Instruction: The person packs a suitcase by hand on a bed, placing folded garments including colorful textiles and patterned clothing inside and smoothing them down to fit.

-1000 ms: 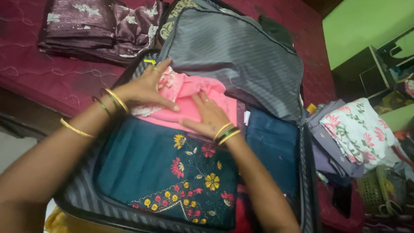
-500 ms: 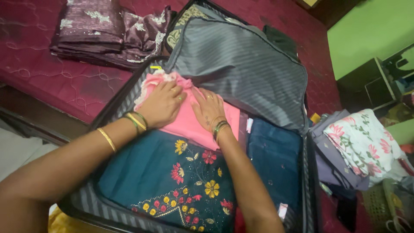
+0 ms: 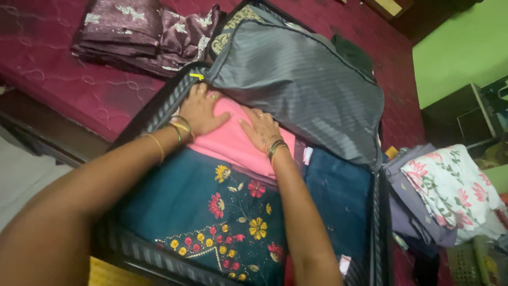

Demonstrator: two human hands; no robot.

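An open dark suitcase (image 3: 159, 103) with grey striped lining lies on a maroon bed. My left hand (image 3: 202, 110) presses flat on a folded pink garment (image 3: 233, 145) at the case's far left corner. My right hand (image 3: 260, 130) lies flat on the same pink garment, just under the grey lid flap (image 3: 296, 74). Both wrists carry gold and green bangles. In front of the pink garment sits a teal garment with flower embroidery (image 3: 211, 206). A folded dark blue garment (image 3: 338, 196) fills the right side.
Folded purple embroidered fabric (image 3: 143, 34) lies on the maroon bed cover (image 3: 69, 90) beyond the case. A pile with a white floral cloth (image 3: 450, 185) rests at the right, above a basket (image 3: 471, 262). A dark cabinet (image 3: 460, 116) stands by the green wall.
Both hands slid further toward the suitcase's far left corner, pushing the pink garment flatter and deeper under the lid flap. The view shifted slightly.
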